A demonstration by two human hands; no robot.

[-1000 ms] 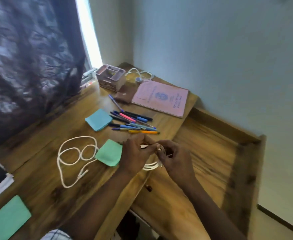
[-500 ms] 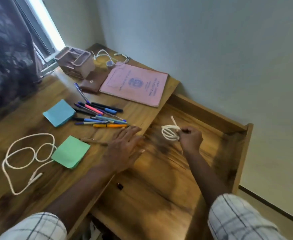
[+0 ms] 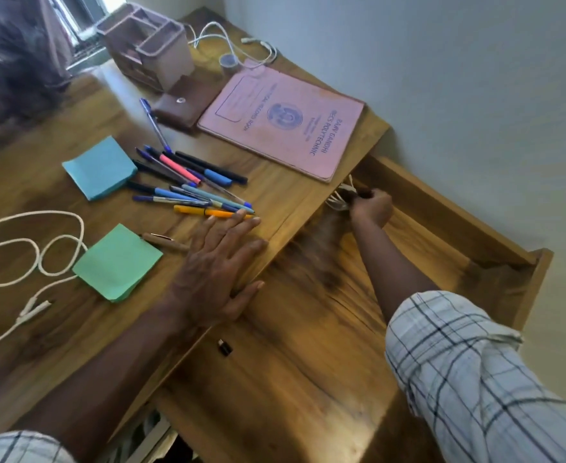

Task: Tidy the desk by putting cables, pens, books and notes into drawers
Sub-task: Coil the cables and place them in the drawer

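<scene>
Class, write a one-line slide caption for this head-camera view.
Right hand holds a coiled white cable inside the open drawer while the left hand rests flat on the desk.

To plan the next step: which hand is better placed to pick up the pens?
Left. The left hand lies flat on the desk, fingertips beside the pens; the right hand grips a cable in the drawer.

The brown wooden counter (image 3: pixel 285 192) carries a pink record book (image 3: pixel 281 123) at its far right corner, with a brown leather pouch (image 3: pixel 183 105), a pinkish plastic organiser (image 3: pixel 151 45), a small grey tape roll (image 3: pixel 229 61) and a loose white cable (image 3: pixel 231 45) near it. Nearer lie a scatter of coloured pens (image 3: pixel 191 185), a blue sticky-note pad (image 3: pixel 99 167), a green sticky-note pad (image 3: pixel 118 262), a brown pen (image 3: pixel 164 242) and a looped white cord (image 3: pixel 31 248).
</scene>
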